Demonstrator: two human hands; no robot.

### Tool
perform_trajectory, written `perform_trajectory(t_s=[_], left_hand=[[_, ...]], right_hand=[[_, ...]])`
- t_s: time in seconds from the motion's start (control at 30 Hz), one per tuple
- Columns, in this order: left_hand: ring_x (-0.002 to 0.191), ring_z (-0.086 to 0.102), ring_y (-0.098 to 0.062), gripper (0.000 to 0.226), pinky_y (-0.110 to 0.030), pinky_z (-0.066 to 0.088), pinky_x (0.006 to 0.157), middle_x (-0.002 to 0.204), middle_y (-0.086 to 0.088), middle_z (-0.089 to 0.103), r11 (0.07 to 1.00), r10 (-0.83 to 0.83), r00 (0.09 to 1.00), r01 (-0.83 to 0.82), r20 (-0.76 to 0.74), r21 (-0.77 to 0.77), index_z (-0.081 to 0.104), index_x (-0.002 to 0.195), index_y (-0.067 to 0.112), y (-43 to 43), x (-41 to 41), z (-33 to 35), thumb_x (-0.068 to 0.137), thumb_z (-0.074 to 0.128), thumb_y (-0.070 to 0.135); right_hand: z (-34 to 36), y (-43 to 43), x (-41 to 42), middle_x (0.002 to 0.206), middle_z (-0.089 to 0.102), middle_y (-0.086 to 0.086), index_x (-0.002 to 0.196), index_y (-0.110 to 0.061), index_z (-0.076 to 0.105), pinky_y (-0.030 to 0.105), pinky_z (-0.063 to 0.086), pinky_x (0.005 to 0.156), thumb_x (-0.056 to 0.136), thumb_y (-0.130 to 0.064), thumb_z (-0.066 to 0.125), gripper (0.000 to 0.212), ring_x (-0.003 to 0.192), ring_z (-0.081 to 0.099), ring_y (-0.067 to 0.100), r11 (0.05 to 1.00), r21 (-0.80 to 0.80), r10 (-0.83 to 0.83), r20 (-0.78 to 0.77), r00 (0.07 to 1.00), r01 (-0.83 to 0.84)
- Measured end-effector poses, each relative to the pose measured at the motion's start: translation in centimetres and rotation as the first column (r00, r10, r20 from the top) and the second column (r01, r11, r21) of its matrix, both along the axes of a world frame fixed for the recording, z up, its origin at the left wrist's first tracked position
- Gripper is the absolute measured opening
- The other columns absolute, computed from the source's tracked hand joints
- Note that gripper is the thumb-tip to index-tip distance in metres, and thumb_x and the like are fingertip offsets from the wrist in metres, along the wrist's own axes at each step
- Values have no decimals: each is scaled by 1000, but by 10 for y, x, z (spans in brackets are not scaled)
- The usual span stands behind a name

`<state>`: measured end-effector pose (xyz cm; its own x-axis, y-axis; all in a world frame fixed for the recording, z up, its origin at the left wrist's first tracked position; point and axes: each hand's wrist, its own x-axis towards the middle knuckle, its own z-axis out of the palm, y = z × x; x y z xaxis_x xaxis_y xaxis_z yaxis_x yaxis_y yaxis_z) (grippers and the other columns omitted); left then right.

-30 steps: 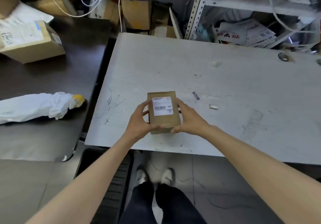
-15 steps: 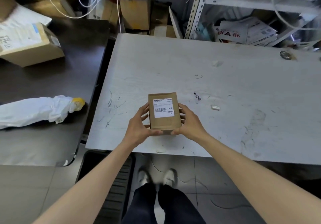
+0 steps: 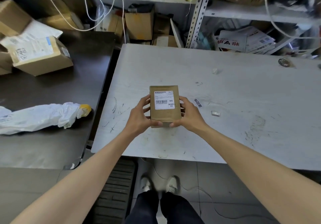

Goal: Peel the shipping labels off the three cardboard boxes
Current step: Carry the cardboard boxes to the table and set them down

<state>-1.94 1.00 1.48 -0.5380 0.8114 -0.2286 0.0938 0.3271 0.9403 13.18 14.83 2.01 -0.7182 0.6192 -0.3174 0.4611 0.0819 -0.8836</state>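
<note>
A small brown cardboard box (image 3: 165, 116) is held over the near part of the grey table (image 3: 225, 93). A white shipping label (image 3: 164, 100) with a barcode covers its upper face. My left hand (image 3: 140, 116) grips the box's left side, thumb on the near edge. My right hand (image 3: 188, 115) grips the right side the same way. A larger cardboard box (image 3: 43, 56) with a big white label lies tilted on the dark table (image 3: 52, 91) at the far left.
A white plastic-wrapped parcel (image 3: 38, 117) lies on the dark table. Small scraps (image 3: 215, 113) and a black printed sticker (image 3: 198, 102) lie on the grey table right of my hands. Shelving with boxes, papers and hanging cables stands behind. A black floor mat (image 3: 114, 189) lies below.
The box stays gripped in both hands at about the same spot. The camera has tilted up slightly, showing more of the shelves.
</note>
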Motion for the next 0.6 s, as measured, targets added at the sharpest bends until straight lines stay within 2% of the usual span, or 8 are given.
perform_trajectory(t_s=[0.13, 0.3, 0.43, 0.5, 0.6], left_hand=[[120, 53, -13, 108, -12, 54, 65, 141, 7, 49, 998, -8, 996, 14, -86, 63, 37, 142, 30, 25, -21, 45, 52, 92, 5], [124, 52, -16, 106, -10, 53, 64, 142, 6, 49, 994, -8, 974, 32, -226, 101, 37, 141, 30, 48, -33, 95, 54, 92, 7], [126, 50, -17, 106, -11, 53, 65, 143, 5, 48, 989, 2, 963, 38, -270, 144, 36, 141, 30, 64, -25, 113, 55, 91, 7], [126, 51, -18, 106, -16, 54, 71, 142, 5, 48, 986, 10, 963, 36, -270, 165, 36, 141, 30, 73, -19, 119, 54, 91, 6], [127, 50, -21, 109, -31, 57, 81, 143, 3, 48, 983, -16, 961, 65, -275, 172, 35, 143, 29, 91, -10, 128, 53, 91, 4]], right_hand=[[46, 19, -17, 113, 59, -14, 139, -30, 40, 9, 51, 62, 48, -2, 89, 107, 100, 59, 0, 996, 87, -5, -79, 997, 12], [94, 37, -26, 109, 63, -18, 132, -36, 46, 21, 57, 71, 49, -3, 89, 99, 101, 62, 6, 976, 217, 6, -153, 988, 28], [116, 48, -21, 112, 63, -12, 133, -31, 46, 22, 57, 73, 51, -2, 89, 97, 102, 62, 11, 956, 289, 7, -179, 984, 46], [124, 56, -16, 112, 65, -9, 131, -28, 48, 29, 59, 76, 50, -2, 88, 95, 101, 62, 13, 948, 312, 2, -182, 983, 56], [132, 69, -3, 111, 66, -6, 127, -24, 50, 34, 59, 76, 49, -1, 87, 90, 99, 63, 15, 938, 333, -39, -169, 985, 94]])
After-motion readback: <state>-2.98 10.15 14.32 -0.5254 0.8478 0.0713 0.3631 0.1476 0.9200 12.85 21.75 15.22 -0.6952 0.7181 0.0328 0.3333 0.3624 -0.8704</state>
